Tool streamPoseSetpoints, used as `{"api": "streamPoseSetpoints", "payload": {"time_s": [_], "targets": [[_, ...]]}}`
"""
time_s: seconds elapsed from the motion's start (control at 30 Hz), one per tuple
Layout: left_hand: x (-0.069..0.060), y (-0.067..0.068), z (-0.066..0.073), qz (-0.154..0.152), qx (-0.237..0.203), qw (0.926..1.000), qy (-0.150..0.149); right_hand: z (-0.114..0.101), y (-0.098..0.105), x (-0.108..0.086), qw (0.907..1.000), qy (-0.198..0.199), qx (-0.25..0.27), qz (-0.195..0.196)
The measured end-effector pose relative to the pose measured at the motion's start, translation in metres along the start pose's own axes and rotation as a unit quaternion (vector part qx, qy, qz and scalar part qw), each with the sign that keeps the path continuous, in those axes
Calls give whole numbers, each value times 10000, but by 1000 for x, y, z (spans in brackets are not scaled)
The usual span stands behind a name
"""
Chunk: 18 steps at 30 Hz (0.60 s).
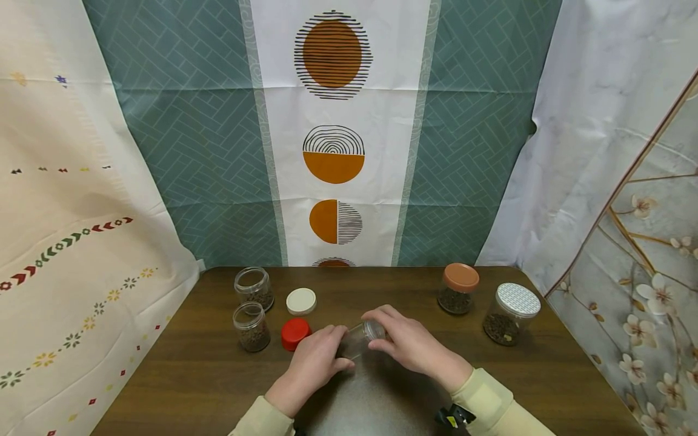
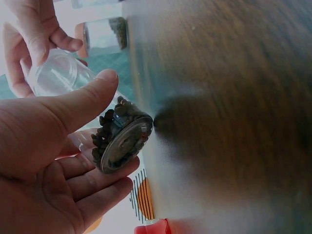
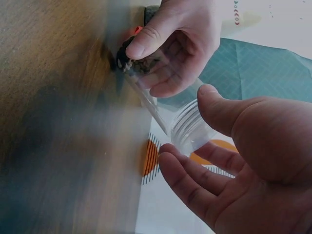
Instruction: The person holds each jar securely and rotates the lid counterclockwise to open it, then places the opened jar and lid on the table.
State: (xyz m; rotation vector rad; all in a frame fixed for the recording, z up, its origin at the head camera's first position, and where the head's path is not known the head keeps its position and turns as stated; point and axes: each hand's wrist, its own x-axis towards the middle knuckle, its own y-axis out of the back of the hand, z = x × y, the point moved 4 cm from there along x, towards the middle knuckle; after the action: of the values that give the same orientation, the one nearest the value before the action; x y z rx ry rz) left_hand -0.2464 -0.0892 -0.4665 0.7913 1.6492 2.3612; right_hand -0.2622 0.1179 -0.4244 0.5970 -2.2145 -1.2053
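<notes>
Both hands hold a clear jar (image 1: 355,343) tilted just over the table, its ridged rim up and to the right. Small dark pieces (image 2: 100,139) lie at its base, which is close to or touching the tabletop. My left hand (image 1: 319,357) grips the jar's lower body, thumb on one side and fingers on the other. At the rim (image 3: 187,127), my right hand (image 1: 406,339) has its thumb and fingers on opposite sides. Whether a clear lid covers the mouth, I cannot tell. A red lid (image 1: 295,333) and a white lid (image 1: 301,301) lie left of the hands.
Two lidless jars, one nearer (image 1: 252,333) and one farther (image 1: 256,286), hold dark pieces at the left. At the right stand an orange-lidded jar (image 1: 458,287) and a bigger jar with a patterned white lid (image 1: 509,315). Fabric hangs behind the wooden table (image 1: 180,375).
</notes>
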Motion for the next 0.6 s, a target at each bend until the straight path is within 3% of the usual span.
{"api": "streamPoseSetpoints", "payload": {"time_s": [0.6], "targets": [[-1, -1, -1, -67, -64, 10000, 24, 0, 0, -1, 9996, 246, 99, -47]]}}
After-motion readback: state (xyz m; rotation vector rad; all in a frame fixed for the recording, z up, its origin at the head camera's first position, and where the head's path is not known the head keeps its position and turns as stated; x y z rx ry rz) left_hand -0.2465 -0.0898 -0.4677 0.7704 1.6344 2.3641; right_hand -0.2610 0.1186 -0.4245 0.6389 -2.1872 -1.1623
